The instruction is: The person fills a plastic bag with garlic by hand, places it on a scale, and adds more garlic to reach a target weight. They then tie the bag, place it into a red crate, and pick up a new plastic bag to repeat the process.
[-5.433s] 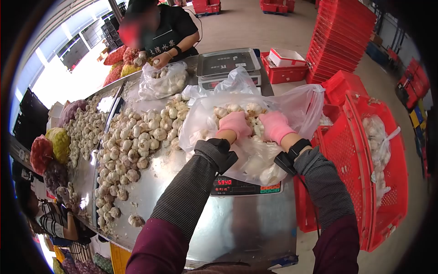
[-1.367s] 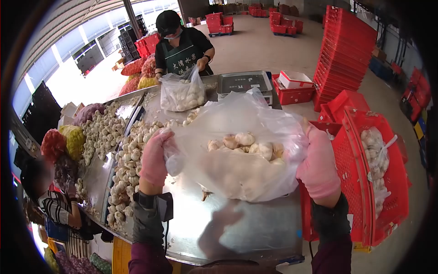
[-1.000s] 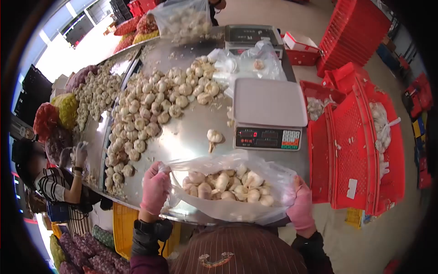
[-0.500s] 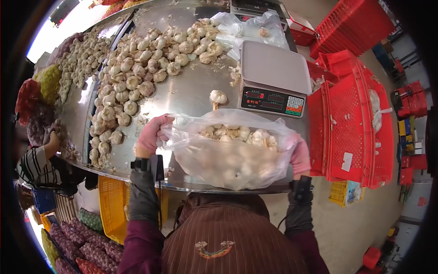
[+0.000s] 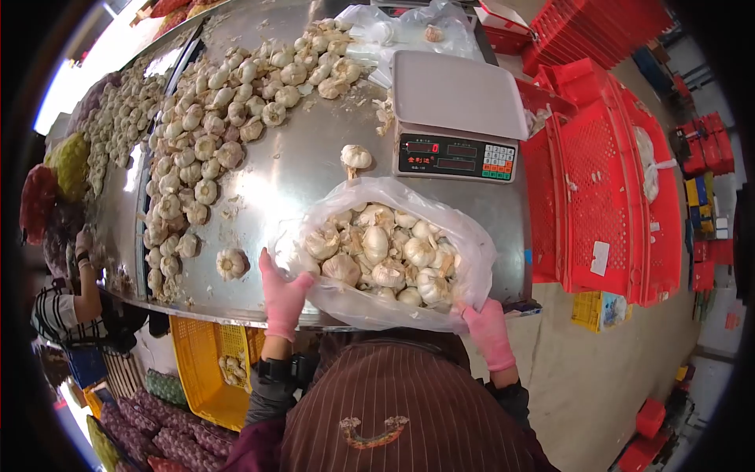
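Observation:
A clear plastic bag (image 5: 354, 311) full of garlic bulbs (image 5: 376, 245) lies on the metal table with its mouth spread wide. At its left side is my left hand (image 5: 283, 297) in a pink glove, fingers apart, the thumb close against the plastic. My right hand (image 5: 489, 334), also gloved in pink, pinches the bag's rim at the lower right. One loose garlic bulb (image 5: 356, 156) sits just beyond the bag, and another bulb (image 5: 230, 264) rests left of my left hand.
Behind the bag stands a digital scale (image 5: 458, 118). A long garlic heap (image 5: 206, 149) covers the table's left. Red crates (image 5: 602, 197) stand at the right, a yellow crate (image 5: 200, 370) below the table edge. Another person (image 5: 79, 303) works at far left. Plastic bags (image 5: 417, 31) lie at the back.
The bag's mouth has spread open, showing more of the garlic inside. My left hand has let go of the bag's edge and come lower. My right hand has moved down along the rim.

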The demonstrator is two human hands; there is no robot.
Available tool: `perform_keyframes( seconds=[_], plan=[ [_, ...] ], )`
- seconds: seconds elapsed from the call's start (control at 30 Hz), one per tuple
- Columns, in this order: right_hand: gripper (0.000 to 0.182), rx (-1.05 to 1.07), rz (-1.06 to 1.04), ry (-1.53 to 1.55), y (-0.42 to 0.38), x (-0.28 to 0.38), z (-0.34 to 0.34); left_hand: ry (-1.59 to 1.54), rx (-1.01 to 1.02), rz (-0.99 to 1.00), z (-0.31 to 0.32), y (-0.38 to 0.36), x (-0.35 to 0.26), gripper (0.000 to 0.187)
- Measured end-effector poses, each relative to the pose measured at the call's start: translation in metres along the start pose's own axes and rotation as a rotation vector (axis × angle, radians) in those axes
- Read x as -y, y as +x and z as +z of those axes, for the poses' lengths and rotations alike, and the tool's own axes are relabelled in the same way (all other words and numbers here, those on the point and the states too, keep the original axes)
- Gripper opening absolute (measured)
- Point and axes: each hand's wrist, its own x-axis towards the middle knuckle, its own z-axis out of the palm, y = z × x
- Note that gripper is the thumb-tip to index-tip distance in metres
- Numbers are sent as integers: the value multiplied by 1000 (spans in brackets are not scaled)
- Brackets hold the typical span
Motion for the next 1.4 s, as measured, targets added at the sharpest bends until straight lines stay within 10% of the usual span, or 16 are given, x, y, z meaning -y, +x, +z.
perform_keyframes(
  seconds=[0.13,0.2,0.23,0.4,0.53,0.63,0.8,0.87,1.0,1.13,1.2,1.4],
  plan=[
    [25,154,51,989,19,36,-14,-289,133,-339,-2,1,-58,33],
    [20,403,-161,1400,34,24,-24,105,304,14,-15,3,-40,4],
    [24,916,-170,1742,49,9,-32,142,255,187,-25,0,-30,7],
    [41,263,293,1309,41,17,-37,224,54,111,-32,-32,17,21],
    [60,61,-42,384,62,35,-27,12,-196,-209,20,-30,-52,43],
    [41,-352,-527,-261,94,43,-11,-6,-123,-143,27,-12,-34,26],
    [29,258,-236,209,65,165,-5,-321,-188,-319,-39,0,13,7],
    [29,91,-781,16,72,153,33,-562,-187,-337,-58,3,17,10],
    [30,310,-446,459,20,201,-2,-170,-457,-46,-56,0,-96,9],
    [29,119,-271,503,37,128,-10,-144,-262,124,43,-26,-204,19],
    [27,12,-314,570,52,105,8,-220,36,121,87,-48,-220,24],
    [22,-94,-360,528,85,72,-7,-265,-25,52,74,-44,-190,25]
  ],
)
